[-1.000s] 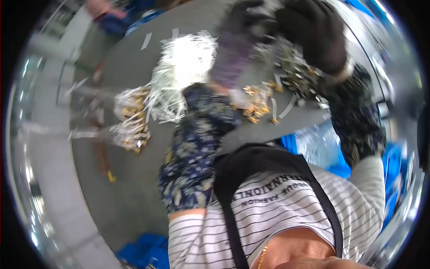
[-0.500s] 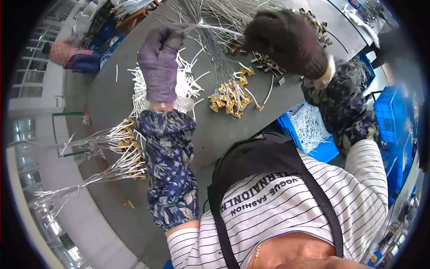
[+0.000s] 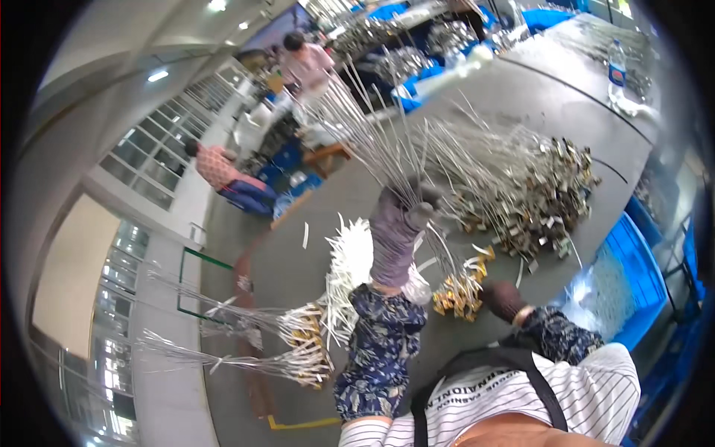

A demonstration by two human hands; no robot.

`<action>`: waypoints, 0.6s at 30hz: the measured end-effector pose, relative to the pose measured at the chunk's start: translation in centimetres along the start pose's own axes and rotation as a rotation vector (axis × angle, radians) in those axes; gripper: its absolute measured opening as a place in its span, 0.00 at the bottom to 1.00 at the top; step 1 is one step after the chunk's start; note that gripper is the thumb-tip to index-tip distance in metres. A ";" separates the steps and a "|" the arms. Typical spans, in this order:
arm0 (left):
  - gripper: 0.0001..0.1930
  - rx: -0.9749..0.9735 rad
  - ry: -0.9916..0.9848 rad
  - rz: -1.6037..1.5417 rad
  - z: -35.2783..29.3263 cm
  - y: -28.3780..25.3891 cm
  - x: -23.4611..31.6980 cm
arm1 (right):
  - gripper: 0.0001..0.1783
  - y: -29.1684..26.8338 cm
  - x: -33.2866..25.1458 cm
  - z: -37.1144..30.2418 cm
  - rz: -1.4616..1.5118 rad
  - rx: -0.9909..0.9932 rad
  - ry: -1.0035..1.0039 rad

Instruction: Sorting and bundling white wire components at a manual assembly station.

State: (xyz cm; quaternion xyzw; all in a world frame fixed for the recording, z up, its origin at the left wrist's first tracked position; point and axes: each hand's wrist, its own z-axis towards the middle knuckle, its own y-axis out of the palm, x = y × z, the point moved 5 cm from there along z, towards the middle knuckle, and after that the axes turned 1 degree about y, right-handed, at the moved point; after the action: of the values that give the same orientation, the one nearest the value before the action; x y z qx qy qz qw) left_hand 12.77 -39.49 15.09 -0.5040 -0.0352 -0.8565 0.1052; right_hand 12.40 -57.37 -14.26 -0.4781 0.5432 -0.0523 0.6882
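In a purple knitted glove, my left hand (image 3: 395, 227) is closed around the middle of a bundle of thin grey wires (image 3: 383, 153). The long wire ends fan out above the fist. Below it hang white-sleeved ends with small gold-coloured metal tips (image 3: 459, 296), close over the table. My right hand (image 3: 503, 299), in a dark glove, is just right of those tips. Its fingers are blurred and partly hidden, so I cannot make out their shape. Beside my left forearm lies a heap of short white tubes (image 3: 348, 257).
A large pile of wires with metal ends (image 3: 547, 197) covers the right of the grey table (image 3: 279, 276). Tied wire bundles (image 3: 257, 364) lie at its left edge. A blue bin (image 3: 649, 279) stands at right, a bottle (image 3: 617, 71) far right. Two people (image 3: 220, 167) are in the background.
My right hand has left the upper part of the bundle and come down near the metal tips. My left hand still grips the wires. The view has tilted up, showing more of the room.
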 end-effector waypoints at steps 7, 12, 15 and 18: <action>0.25 0.088 0.024 -0.061 2.9 -0.9 2.4 | 0.14 0.1 -1.9 1.1 -0.031 0.090 0.003; 0.16 0.100 0.030 -0.012 2.5 -0.2 1.9 | 0.16 0.8 0.0 2.9 0.148 -0.068 0.157; 0.17 0.121 0.009 -0.168 2.1 -2.3 -0.5 | 0.16 0.2 -1.5 2.9 0.210 -0.086 0.006; 0.18 0.144 0.009 -0.155 1.4 -3.1 -0.4 | 0.16 -1.7 -5.6 2.1 0.393 -0.125 -0.014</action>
State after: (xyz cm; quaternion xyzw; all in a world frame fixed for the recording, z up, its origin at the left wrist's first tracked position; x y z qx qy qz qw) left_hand 13.46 -36.17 15.58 -0.4871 -0.1351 -0.8596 0.0748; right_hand 12.57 -53.69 -9.22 -0.4048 0.6235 0.1203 0.6580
